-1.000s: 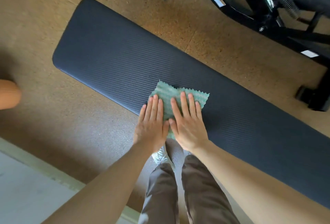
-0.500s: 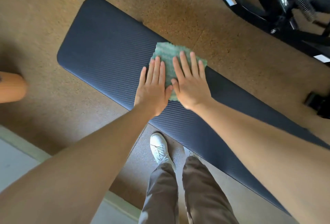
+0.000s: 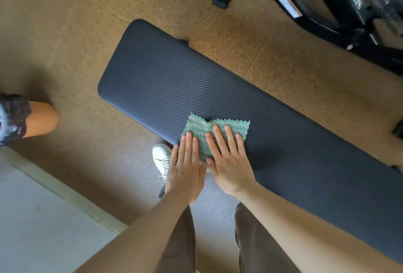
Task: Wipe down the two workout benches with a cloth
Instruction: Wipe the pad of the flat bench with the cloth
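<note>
Both palms, left hand (image 3: 185, 170) and right hand (image 3: 229, 163), press flat on green cloth (image 3: 209, 129), fingers spread; mid-wipe on padded bench (image 3: 218, 89), second bench likely pending.

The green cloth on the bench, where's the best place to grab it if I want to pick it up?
Probably the far edge of the green cloth, pinched from above. It lies flat on the bench pad with the left hand and right hand pressing flat on its near part; only the far, ragged edge is exposed, slightly raised at a crease.

Bench (image 3: 218, 89) right end off-frame.
</note>
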